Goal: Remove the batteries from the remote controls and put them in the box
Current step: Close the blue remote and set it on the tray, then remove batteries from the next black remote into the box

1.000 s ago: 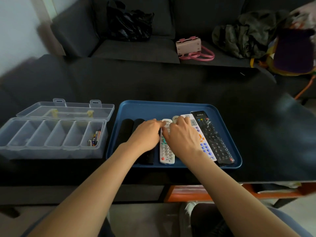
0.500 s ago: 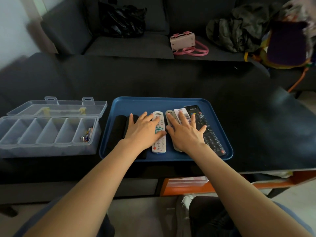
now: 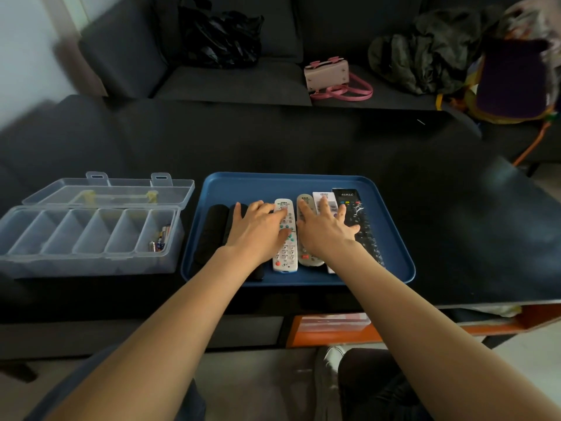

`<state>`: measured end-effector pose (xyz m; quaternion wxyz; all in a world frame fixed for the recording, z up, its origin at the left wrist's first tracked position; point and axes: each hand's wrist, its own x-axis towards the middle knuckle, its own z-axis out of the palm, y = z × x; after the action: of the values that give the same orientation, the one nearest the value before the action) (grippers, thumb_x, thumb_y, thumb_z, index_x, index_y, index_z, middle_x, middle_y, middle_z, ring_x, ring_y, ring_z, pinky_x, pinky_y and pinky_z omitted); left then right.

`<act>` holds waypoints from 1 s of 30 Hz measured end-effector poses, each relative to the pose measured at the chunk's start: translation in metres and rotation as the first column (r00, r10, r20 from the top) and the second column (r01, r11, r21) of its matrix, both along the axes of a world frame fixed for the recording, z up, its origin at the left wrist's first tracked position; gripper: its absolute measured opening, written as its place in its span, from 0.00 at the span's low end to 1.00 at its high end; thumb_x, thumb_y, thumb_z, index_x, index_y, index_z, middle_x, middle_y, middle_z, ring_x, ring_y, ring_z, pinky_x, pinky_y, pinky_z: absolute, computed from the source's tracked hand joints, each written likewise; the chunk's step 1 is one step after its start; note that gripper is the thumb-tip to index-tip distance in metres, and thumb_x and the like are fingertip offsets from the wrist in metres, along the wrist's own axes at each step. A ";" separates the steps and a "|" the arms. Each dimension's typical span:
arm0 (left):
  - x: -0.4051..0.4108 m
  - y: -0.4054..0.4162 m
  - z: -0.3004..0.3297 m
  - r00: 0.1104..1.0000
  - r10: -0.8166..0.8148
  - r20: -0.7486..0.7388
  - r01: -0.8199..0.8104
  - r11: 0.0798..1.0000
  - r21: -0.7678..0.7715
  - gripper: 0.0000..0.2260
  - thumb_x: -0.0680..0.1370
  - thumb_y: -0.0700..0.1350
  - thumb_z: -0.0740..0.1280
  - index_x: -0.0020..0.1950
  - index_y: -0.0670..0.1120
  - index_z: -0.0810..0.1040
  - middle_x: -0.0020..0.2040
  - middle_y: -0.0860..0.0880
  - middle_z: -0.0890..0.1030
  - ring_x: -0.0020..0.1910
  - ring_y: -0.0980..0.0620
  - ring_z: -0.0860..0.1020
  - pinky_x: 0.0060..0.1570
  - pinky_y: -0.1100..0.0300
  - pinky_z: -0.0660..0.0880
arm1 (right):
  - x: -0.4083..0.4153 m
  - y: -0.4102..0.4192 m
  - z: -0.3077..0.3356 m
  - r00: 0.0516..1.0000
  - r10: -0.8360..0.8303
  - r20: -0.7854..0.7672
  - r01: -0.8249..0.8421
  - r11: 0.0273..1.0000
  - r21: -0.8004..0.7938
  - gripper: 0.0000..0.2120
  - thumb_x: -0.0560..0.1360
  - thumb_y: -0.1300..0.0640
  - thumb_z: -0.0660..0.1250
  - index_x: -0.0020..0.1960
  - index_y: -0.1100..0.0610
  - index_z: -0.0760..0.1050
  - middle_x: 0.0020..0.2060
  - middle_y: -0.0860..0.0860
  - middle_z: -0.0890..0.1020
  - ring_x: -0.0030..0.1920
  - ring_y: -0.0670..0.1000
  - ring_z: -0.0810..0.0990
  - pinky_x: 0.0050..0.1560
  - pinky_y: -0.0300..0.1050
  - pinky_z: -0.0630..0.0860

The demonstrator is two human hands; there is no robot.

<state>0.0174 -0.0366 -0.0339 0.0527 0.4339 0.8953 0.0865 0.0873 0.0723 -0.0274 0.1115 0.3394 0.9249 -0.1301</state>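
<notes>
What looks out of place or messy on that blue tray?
Nothing stands out. The remotes lie side by side in the blue tray, both hands flat on them; batteries sit in the box's rightmost compartment.

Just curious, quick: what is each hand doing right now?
Left hand: open, fingers spread flat over the remote controls on the blue plastic tray.
Right hand: open, likewise, holding nothing.

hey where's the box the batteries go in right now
In the head view the clear compartment box sits open on the dark table, left of the blue tray of remotes, with a few batteries in its rightmost compartment.
</notes>
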 end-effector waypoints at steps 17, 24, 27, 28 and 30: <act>-0.031 -0.061 0.013 0.993 0.095 0.073 -0.098 0.995 0.031 0.24 0.77 0.33 0.56 0.72 0.47 0.64 0.71 0.46 0.67 0.69 0.46 0.66 0.64 0.49 0.68 | -0.011 -0.047 0.011 0.928 0.318 -0.193 -0.292 0.944 0.153 0.20 0.81 0.50 0.54 0.69 0.57 0.68 0.69 0.55 0.69 0.69 0.57 0.66 0.71 0.55 0.56; -0.037 -0.063 0.008 0.990 0.091 0.106 -0.091 0.996 -0.005 0.22 0.77 0.36 0.60 0.72 0.47 0.65 0.71 0.45 0.66 0.70 0.45 0.65 0.64 0.47 0.68 | -0.046 -0.042 0.006 0.927 0.373 -0.027 -0.372 0.927 0.042 0.35 0.78 0.42 0.59 0.78 0.54 0.49 0.75 0.58 0.58 0.77 0.57 0.50 0.74 0.57 0.43; -0.039 -0.063 0.009 0.990 0.107 0.093 -0.106 0.994 -0.022 0.20 0.79 0.40 0.60 0.71 0.47 0.66 0.70 0.44 0.67 0.69 0.45 0.65 0.63 0.46 0.69 | -0.055 -0.038 0.011 0.939 0.340 -0.046 -0.338 0.940 0.040 0.35 0.75 0.41 0.64 0.76 0.53 0.57 0.69 0.60 0.66 0.72 0.61 0.60 0.72 0.54 0.52; -0.039 -0.062 0.010 0.990 0.109 0.091 -0.107 0.994 -0.028 0.20 0.79 0.40 0.60 0.71 0.47 0.66 0.70 0.44 0.67 0.69 0.44 0.65 0.63 0.47 0.69 | -0.057 -0.038 0.013 0.942 0.329 -0.068 -0.327 0.944 0.039 0.35 0.74 0.42 0.67 0.75 0.53 0.59 0.68 0.60 0.67 0.70 0.61 0.61 0.70 0.52 0.55; -0.038 -0.061 0.012 0.989 0.116 0.091 -0.113 0.993 -0.038 0.20 0.79 0.41 0.60 0.71 0.47 0.66 0.70 0.44 0.67 0.69 0.44 0.64 0.63 0.47 0.68 | -0.058 -0.038 0.015 0.946 0.298 -0.125 -0.301 0.954 0.000 0.34 0.72 0.45 0.70 0.73 0.53 0.62 0.66 0.59 0.67 0.69 0.60 0.61 0.67 0.50 0.60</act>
<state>-0.0205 -0.0977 -0.0220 0.0964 0.3762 0.9166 0.0948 0.0295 0.0346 -0.0120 0.0756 0.1851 0.9695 -0.1414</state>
